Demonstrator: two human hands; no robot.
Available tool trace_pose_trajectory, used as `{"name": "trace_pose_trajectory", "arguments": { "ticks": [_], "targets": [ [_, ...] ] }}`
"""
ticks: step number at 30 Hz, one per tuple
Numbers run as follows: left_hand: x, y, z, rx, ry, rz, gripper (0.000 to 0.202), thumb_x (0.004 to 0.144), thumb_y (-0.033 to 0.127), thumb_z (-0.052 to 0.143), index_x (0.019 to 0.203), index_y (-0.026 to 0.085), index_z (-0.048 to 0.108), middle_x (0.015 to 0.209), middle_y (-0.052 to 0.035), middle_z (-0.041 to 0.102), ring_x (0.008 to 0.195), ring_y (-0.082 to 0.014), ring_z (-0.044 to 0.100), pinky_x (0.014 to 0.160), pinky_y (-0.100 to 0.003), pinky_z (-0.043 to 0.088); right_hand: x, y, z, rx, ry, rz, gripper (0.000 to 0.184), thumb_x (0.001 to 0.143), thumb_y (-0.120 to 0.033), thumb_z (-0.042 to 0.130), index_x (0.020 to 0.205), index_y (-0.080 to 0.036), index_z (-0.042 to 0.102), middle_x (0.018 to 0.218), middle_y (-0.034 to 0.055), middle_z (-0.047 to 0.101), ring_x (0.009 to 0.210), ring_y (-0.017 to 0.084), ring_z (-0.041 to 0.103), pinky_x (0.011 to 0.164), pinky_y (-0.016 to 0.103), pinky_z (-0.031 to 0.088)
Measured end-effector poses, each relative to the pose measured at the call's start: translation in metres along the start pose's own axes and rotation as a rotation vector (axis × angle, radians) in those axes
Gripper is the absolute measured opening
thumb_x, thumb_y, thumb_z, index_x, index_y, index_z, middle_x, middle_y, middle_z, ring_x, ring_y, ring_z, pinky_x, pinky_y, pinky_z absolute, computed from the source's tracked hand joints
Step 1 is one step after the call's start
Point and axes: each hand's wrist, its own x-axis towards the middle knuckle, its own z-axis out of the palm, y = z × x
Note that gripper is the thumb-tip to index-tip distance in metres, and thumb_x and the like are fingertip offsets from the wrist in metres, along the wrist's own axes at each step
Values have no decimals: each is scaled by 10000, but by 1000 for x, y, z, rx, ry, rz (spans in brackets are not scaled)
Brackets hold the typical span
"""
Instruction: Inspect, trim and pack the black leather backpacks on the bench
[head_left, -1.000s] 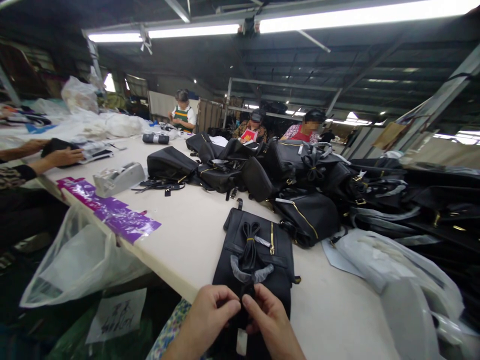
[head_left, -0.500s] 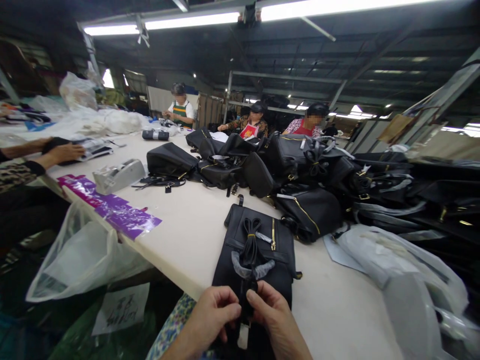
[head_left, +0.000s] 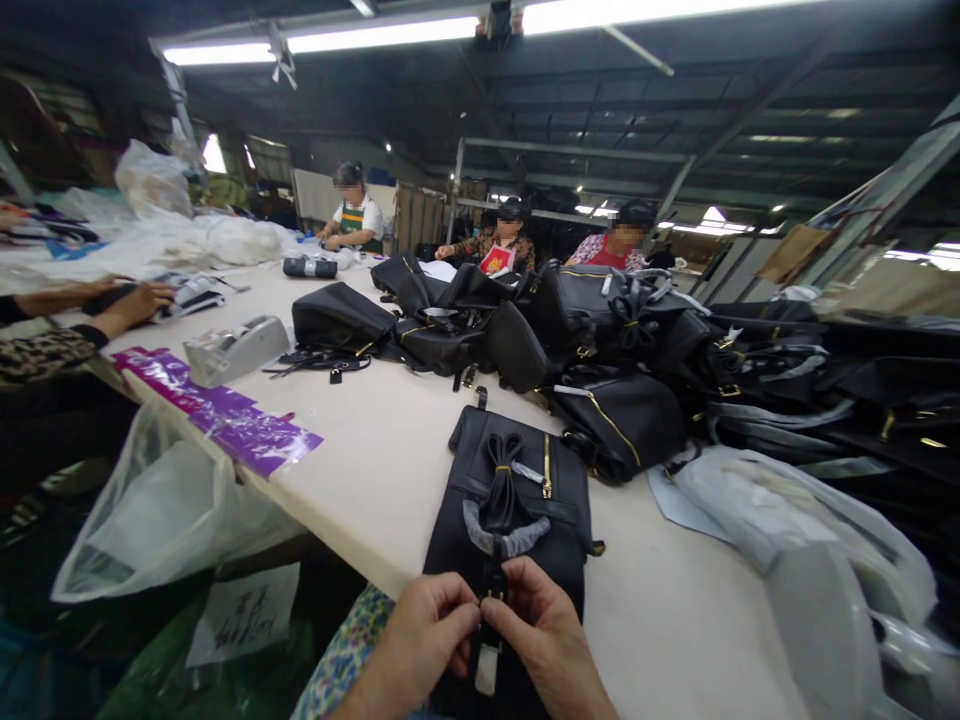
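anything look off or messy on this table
Nothing spilled or damaged. Left hand and right hand pinch the strap of the black bag. Behind it the heap of bags sprawls loosely, and the purple sheet lies askew on the table.

It was a handbag factory floor. The left hand (head_left: pixel 420 630) and right hand (head_left: pixel 544 640) pinched one black handbag (head_left: pixel 517 490) on a long pale worktable (head_left: pixel 375 440). Just beyond them lay a heap of like black handbags (head_left: pixel 600 340). Far beyond sat three workers (head_left: pixel 504 240). Off to the left hand's side stood a tape dispenser (head_left: pixel 236 348), purple sheets (head_left: pixel 225 415) and a clear plastic sack (head_left: pixel 165 510). High above ran fluorescent tubes (head_left: pixel 390 35) under bare steel roofing (head_left: pixel 675 100).
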Motion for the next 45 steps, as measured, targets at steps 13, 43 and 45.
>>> {"name": "trace_pose_trajectory", "arguments": {
  "ticks": [13,43,45],
  "targets": [
    [4,-7,2,-301,-215,-237,300,547,405,696,631,193,500,448,79,448,363,-45,347,304,-145,219,-3,-2,-6,-51,21,15,297,630,-367,778,691,-184,552,615,-45,521,583,123,455,557,234,390],
    [10,-20,20,-248,-31,-87,284,603,393,665,703,192,491,464,36,583,363,-100,513,374,-212,458,-1,23,0,-10,182,-10,370,651,-423,799,676,-201,504,574,-75,469,514,103,438,439,196,384],
    [7,-18,17,-298,-46,-96,264,613,374,633,745,172,525,559,6,636,445,-118,583,439,-230,497,-1,24,0,9,188,-5,394,660,-464,792,689,-208,494,574,-74,471,502,107,442,421,198,381]
  ]
}}
